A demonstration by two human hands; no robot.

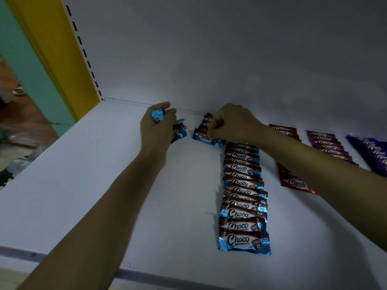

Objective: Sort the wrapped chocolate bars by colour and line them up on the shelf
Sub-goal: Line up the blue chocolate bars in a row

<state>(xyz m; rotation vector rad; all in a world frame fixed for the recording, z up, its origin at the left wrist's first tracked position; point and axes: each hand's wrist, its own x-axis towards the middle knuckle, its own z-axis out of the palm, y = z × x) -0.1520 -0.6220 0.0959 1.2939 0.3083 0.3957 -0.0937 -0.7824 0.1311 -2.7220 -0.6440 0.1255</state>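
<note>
While the right hand [228, 124] pinches a blue-wrapped bar [204, 137] at the front of a short row starting at the back of the shelf [104, 185], the left hand [158, 132] is curled round a bunch of blue bars [157, 118]. Just right: long blue row [244, 206], then red row [294, 182], purple row [328, 146]. Bars look light, foil likely slick and crinkly, chocolate probably snaps if bent. Best taken flat across the middle or by a crimped end, light pinch.
</note>
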